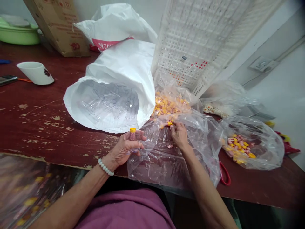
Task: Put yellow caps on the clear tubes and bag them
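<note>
My left hand (126, 146), with a pale bead bracelet at the wrist, is closed around a clear plastic tube (132, 136) with a yellow cap on top. The tube stands roughly upright, and its lower part is hidden by my fingers. My right hand (179, 135) reaches over a clear plastic bag (154, 165). Its fingertips are pinched at a small yellow cap (170, 123) with pinkish bits. A heap of yellow caps (166, 105) lies in the bag's mouth beyond that hand. Left of it, a white sack (121, 63) lies open with several clear tubes (111, 101) inside.
A white plastic crate (190, 41) leans behind the caps. To the right lie another clear bag (259, 136) of yellow and pink pieces and a red-handled tool (225, 174). A white cup (35, 73), phone (8, 80) and cardboard box (59, 28) stand or lie at left. Capped tubes (30, 202) blur at lower left.
</note>
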The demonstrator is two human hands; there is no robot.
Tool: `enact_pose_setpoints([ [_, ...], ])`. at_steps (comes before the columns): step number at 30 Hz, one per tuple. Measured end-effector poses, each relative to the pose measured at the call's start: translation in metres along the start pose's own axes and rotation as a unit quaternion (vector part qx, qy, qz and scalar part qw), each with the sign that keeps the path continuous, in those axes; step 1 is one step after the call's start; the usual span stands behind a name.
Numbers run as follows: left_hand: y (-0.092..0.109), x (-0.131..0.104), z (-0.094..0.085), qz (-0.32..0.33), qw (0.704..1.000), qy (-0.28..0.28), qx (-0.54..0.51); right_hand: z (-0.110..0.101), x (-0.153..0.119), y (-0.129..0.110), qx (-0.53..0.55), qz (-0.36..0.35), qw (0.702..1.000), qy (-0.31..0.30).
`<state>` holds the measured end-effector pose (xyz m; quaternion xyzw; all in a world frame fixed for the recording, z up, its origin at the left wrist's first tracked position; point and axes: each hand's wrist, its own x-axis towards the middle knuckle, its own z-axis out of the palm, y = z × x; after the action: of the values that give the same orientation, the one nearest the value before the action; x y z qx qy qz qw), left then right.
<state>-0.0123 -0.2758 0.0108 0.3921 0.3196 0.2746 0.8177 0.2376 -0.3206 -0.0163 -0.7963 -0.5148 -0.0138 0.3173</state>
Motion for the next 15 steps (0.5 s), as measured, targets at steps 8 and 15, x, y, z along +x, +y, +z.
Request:
enact_pose_setpoints([
  [8,-0.003,0.001,0.002,0.008,0.999,-0.018,0.048,0.005,0.028,0.026,0.004,0.06,0.997,-0.051],
  [15,-0.011,0.003,0.007,0.014,0.993,-0.029,0.112,-0.012,-0.04,-0.066,0.447,0.05,0.893,-0.013],
])
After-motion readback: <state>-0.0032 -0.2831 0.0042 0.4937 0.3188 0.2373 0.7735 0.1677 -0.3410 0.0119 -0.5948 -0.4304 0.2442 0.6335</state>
